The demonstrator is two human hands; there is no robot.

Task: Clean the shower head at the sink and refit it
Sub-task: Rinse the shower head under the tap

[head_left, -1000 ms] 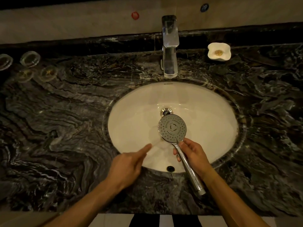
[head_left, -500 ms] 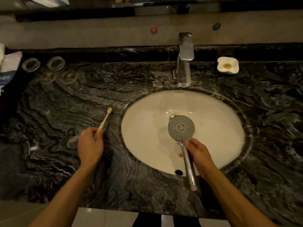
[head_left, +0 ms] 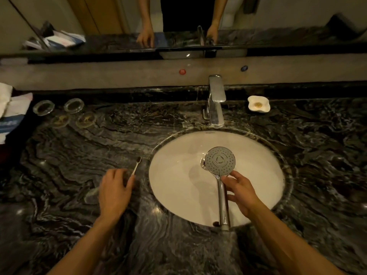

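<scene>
Nearest, at the front rim of the sink [head_left: 170, 205], the shower head [head_left: 220, 160] is being held by the right hand [head_left: 241, 193], whose fingers are wrapped round the chrome handle; the round spray face is being kept turned upward over the basin, close to the drain. Left of the sink, on the dark marble counter [head_left: 69, 175], a toothbrush [head_left: 136, 168] is being pinched at its lower end by the left hand [head_left: 115, 192], with the bristle end pointing toward the back edge. Judging by this, the scrubbing step is just being prepared: the brush is being taken up and no water is being run. Next, the bristles would need to be brought across to the nozzle face, with the handle being steadied firmly. Farther back, the tap [head_left: 216, 102] is being left untouched at the back edge, beside a soap dish [head_left: 258, 104].
</scene>
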